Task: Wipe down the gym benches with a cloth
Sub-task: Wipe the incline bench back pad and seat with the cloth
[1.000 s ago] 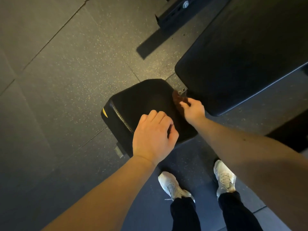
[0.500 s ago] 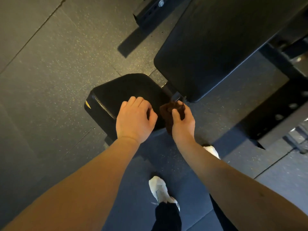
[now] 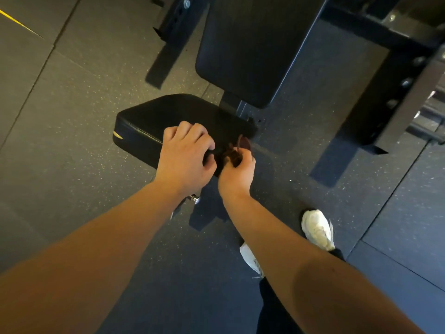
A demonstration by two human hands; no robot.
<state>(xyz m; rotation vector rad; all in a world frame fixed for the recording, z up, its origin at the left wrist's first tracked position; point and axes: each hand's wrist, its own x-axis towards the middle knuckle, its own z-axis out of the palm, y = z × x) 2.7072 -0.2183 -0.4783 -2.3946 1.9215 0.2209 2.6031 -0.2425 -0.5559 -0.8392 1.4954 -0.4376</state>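
A black padded bench seat [image 3: 173,112] lies below me, with the long back pad [image 3: 252,44] beyond it. My left hand [image 3: 185,155] rests on the seat's near edge, its fingers curled over the pad. My right hand [image 3: 237,169] holds a bunched dark brown cloth [image 3: 237,148] at the seat's near right corner. Most of the cloth is hidden inside my fingers.
Black steel frame bars [image 3: 385,75] of a rack stand to the right of the bench. A metal adjustment knob [image 3: 195,198] sticks out under the seat. My white shoes [image 3: 317,229] stand on the speckled rubber floor [image 3: 60,116]. A yellow line [image 3: 16,21] marks the floor at far left.
My right hand drew the cloth from the gap between seat and back pad toward the seat's near right corner. My left hand stayed on the seat. The view swung as I shifted.
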